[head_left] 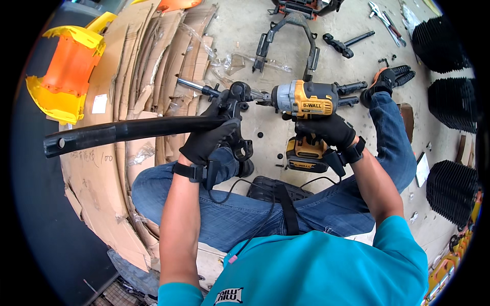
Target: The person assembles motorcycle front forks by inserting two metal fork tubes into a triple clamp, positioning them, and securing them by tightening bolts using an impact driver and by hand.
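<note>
My left hand (210, 138), in a black glove, is wrapped round a black metal tube with a clamp bracket (122, 129). The tube reaches far out to the left, with a round hole near its end. My gloved right hand (329, 130) grips a yellow and black cordless impact wrench (307, 98) by its handle, battery at the bottom. The wrench's nose points left, its bit right at the black bracket (239, 92); whether it sits in a bolt I cannot make out. Where the trigger finger lies is hidden.
Flattened cardboard (104, 188) lies left, with an orange and yellow plastic cover (71, 64) on it. Ahead are a black arched frame (293, 23), a black metal part with a rod (339, 47) and wrenches (384, 20). Stacks of black ribbed parts (451, 191) stand right.
</note>
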### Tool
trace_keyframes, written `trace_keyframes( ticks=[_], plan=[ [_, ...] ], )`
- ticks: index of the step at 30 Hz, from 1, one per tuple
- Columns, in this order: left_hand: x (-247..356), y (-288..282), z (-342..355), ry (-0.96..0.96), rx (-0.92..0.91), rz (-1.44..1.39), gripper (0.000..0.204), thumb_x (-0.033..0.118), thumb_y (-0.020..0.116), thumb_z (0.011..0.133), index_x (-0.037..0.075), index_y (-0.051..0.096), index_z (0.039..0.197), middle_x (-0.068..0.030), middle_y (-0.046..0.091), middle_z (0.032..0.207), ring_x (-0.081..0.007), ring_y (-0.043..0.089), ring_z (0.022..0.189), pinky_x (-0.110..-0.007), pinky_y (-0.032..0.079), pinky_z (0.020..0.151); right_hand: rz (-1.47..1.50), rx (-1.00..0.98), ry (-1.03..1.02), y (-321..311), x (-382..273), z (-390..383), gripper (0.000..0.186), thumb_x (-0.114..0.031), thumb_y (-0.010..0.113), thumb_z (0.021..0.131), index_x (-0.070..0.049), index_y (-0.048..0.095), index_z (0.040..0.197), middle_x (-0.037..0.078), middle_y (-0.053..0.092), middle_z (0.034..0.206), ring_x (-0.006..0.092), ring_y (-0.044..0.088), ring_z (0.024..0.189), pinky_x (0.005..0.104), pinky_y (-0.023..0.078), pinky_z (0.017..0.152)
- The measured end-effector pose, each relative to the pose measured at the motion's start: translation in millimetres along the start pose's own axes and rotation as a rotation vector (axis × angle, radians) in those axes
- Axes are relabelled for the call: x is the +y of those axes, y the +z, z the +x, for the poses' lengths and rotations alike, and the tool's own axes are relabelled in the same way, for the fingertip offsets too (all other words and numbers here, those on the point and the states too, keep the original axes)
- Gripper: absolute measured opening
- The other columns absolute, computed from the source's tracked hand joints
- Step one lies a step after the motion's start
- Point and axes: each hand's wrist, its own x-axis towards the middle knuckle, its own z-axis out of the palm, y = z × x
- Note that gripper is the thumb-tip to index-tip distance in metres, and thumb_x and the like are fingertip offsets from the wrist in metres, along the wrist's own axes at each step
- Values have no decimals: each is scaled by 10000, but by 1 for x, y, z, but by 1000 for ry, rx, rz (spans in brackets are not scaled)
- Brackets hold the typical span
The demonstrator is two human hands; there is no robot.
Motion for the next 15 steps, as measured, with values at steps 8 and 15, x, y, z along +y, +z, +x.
trace_keyframes(
  ticks=[8,15],
  plan=[
    [-4,2,0,68,3,2,727,132,708,875,83,353,1507,-82,620,1204,-176,626,1088,-324,524,908,96,-122,-11,-9,14,4,400,-63,689,865,-23,587,1250,126,698,1121,149,681,895,303,584,786],
    [-1,3,-2,59,-11,23,702,139,713,876,78,377,1489,-80,634,1176,-170,627,1081,-320,523,906,133,-148,-48,-12,12,6,416,-61,697,859,-24,586,1258,136,692,1133,159,673,946,309,581,812]
  ],
)
